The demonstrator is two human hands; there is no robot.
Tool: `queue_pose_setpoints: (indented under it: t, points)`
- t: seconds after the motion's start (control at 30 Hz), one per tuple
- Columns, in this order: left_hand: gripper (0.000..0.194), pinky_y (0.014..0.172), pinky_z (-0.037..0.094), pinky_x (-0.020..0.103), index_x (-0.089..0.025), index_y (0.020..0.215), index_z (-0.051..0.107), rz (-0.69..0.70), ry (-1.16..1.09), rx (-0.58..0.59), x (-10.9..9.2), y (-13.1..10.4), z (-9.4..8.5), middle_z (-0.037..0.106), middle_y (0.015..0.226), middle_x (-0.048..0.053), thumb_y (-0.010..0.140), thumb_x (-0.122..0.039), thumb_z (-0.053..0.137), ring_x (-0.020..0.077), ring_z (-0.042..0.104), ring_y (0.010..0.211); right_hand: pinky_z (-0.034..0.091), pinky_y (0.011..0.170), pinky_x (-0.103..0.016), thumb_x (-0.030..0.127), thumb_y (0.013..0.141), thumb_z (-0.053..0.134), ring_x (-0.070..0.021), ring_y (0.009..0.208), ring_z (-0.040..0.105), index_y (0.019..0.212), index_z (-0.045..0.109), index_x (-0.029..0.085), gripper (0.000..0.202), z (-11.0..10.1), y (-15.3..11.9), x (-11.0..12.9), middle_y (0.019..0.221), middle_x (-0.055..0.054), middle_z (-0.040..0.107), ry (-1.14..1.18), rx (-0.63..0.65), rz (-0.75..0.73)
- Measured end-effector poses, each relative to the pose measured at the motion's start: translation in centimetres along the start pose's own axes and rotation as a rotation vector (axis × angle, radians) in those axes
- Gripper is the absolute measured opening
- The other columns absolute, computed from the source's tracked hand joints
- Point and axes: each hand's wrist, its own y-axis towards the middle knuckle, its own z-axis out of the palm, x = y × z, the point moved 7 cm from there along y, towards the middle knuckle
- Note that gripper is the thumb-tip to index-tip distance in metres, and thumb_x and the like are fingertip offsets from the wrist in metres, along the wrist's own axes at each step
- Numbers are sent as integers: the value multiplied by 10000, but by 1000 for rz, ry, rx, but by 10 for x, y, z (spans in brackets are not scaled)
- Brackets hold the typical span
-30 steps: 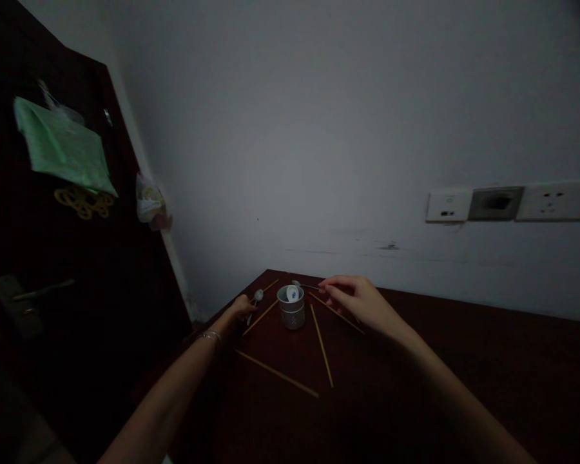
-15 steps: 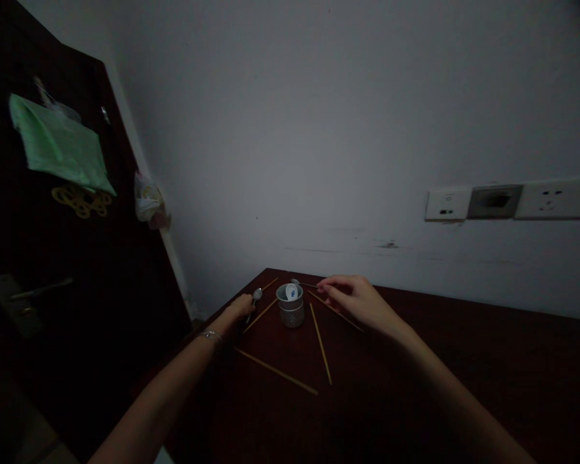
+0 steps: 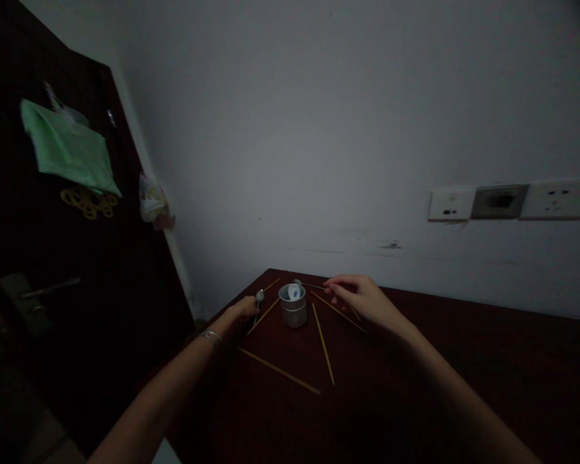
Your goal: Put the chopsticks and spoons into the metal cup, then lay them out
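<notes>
A metal spoon (image 3: 260,296) is at the left of the cup, bowl end up, and my left hand (image 3: 245,307) is closed round its handle. Behind the cup lies a second spoon (image 3: 298,281), its thin handle reaching right to the pinched fingertips of my right hand (image 3: 360,293). Between my hands stands a grey metal cup (image 3: 294,314) with small holes in its side. A white piece with a blue mark, perhaps a spoon's bowl (image 3: 294,292), shows inside it. Several thin wooden chopsticks lie around the cup, one at the front (image 3: 279,370) and one at the right (image 3: 323,345).
The dark red table (image 3: 444,348) meets a pale wall (image 3: 319,142) at its back edge. Sockets (image 3: 451,205) are on the wall at right. A dark door (image 3: 111,277) with a handle and a hanging green cloth (image 3: 72,145) is at left.
My right hand has shifted slightly right along the rear spoon's handle. My left hand stays by its spoon, with its fingers slightly changed. The whole view has shifted a little.
</notes>
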Motion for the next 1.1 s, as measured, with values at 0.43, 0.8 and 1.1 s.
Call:
queue_pose_setpoints:
  t: [0.43, 0.8, 1.1]
  points:
    - [253, 390, 406, 202, -131, 531, 499, 128, -53, 292, -30, -24, 18, 517, 478, 11, 722, -296, 483, 90, 470, 372, 439, 508, -247, 362, 762, 480, -132, 592, 571, 904, 641, 140, 309, 0, 1, -7, 799, -83, 650, -39, 18, 11]
    - [194, 370, 390, 186, -131, 566, 516, 198, -116, 368, -54, -37, 28, 518, 494, 2, 702, -270, 513, 86, 476, 388, 442, 528, -238, 337, 765, 471, -132, 612, 587, 887, 641, 147, 283, -3, 4, -18, 774, -75, 654, -75, 15, 28]
    - [257, 378, 391, 180, -133, 702, 605, 222, -132, 388, -62, -45, 29, 540, 496, 5, 706, -386, 562, 82, 469, 394, 451, 539, -246, 308, 753, 465, -144, 627, 601, 903, 639, 132, 290, -6, 5, -21, 771, -82, 663, -105, 21, 25]
